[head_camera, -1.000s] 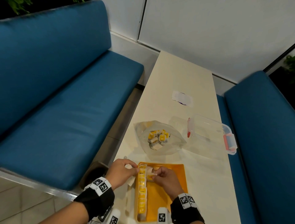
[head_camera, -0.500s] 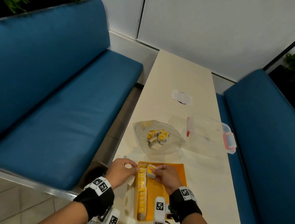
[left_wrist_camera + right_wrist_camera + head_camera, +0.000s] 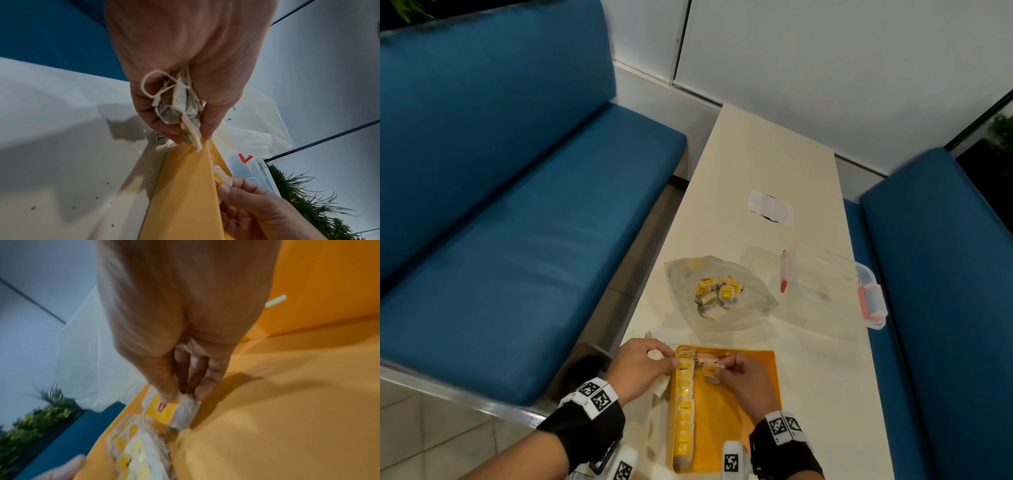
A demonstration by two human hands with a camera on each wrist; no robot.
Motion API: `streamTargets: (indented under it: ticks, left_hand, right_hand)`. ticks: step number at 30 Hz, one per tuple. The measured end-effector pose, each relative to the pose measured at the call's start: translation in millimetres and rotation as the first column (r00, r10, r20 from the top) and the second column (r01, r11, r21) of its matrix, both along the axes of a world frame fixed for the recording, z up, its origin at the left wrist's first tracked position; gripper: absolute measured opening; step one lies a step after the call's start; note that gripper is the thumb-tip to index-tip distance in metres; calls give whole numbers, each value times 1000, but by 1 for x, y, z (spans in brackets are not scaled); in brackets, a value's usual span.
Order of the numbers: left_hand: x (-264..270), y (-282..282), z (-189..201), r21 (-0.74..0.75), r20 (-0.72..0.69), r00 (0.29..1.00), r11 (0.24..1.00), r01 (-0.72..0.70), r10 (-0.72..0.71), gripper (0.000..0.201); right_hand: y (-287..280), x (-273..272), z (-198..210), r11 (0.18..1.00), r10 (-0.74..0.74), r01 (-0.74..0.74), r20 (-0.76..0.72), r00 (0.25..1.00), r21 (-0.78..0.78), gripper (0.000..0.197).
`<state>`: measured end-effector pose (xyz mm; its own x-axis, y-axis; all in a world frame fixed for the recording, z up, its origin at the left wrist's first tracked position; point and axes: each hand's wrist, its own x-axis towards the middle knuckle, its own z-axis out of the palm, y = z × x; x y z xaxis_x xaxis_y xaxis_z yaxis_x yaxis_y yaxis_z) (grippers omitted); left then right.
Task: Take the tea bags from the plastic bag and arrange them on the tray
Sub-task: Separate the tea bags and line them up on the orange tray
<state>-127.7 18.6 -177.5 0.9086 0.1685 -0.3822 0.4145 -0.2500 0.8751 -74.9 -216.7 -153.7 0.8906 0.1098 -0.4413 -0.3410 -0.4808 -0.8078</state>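
Note:
An orange tray (image 3: 756,380) lies at the table's near edge, with a row of several yellow-tagged tea bags (image 3: 684,411) along its left side. My right hand (image 3: 736,373) pinches one tea bag (image 3: 711,372) just above the tray floor, right of the row's far end; the same tea bag (image 3: 174,410) is plain in the right wrist view. At the tray's far left corner my left hand (image 3: 650,363) grips a bunch of tea bags (image 3: 179,105) with strings. The clear plastic bag (image 3: 750,308) with several more tea bags (image 3: 717,293) lies beyond the tray.
A clear lidded container with red clips (image 3: 835,284) stands right of the plastic bag. A white paper scrap (image 3: 770,207) lies farther up the narrow cream table (image 3: 808,377). Blue benches (image 3: 517,222) flank the table on both sides.
My right hand has brought its tea bag down and slightly toward me, next to the top of the row. The left hand has stayed at the tray's corner.

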Motion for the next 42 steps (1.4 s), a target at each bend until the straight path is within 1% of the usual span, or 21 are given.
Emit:
streamTargets:
  ticks: [4, 12, 14, 20, 24, 26, 30, 33, 36, 40, 42]
  left_hand:
    - [0, -1, 1, 2, 10, 1000, 1000, 6, -6, 12]
    - [1, -1, 3, -6, 1, 1000, 1000, 6, -6, 11]
    - [0, -1, 3, 2, 4, 1000, 1000, 3, -3, 11]
    - [1, -2, 4, 17, 1, 1000, 1000, 5, -5, 11]
    - [1, -2, 4, 23, -8, 1000, 1000, 6, -6, 11]
    - [1, -2, 5, 24, -6, 1000, 1000, 10, -10, 12]
    - [1, -3, 6, 30, -11, 1000, 1000, 9, -9, 12]
    - [1, -3, 7, 27, -14, 1000, 1000, 7, -6, 11]
    - [0, -2, 7, 27, -15, 1000, 1000, 11, -10, 12]
    - [0, -2, 7, 27, -11, 1000, 1000, 10, -10, 11]
    - [-1, -3, 6, 28, -4, 1000, 1000, 11, -10, 11]
  right_hand:
    - [10, 0, -4, 991, 17, -3, 106, 994, -131, 15]
    - [26, -3, -5, 978, -76, 115, 213, 974, -173, 23]
    - [28, -4, -5, 975, -93, 135, 225, 970, -178, 22]
    - [32, -4, -10, 955, -143, 187, 195, 970, -229, 8]
    - [34, -8, -10, 945, -225, 256, 164, 960, -203, 8]
    - [35, -9, -9, 946, -221, 253, 168, 961, -201, 9]
    - [36, -10, -7, 957, -215, 247, 195, 957, -154, 22]
    - [36, -9, -8, 957, -237, 263, 190, 953, -122, 20]
    - [35, -7, -11, 960, -251, 266, 148, 957, -92, 17]
    - [34, -8, -12, 962, -249, 259, 116, 962, -85, 13]
    - [35, -8, -13, 957, -260, 272, 120, 958, -97, 14]
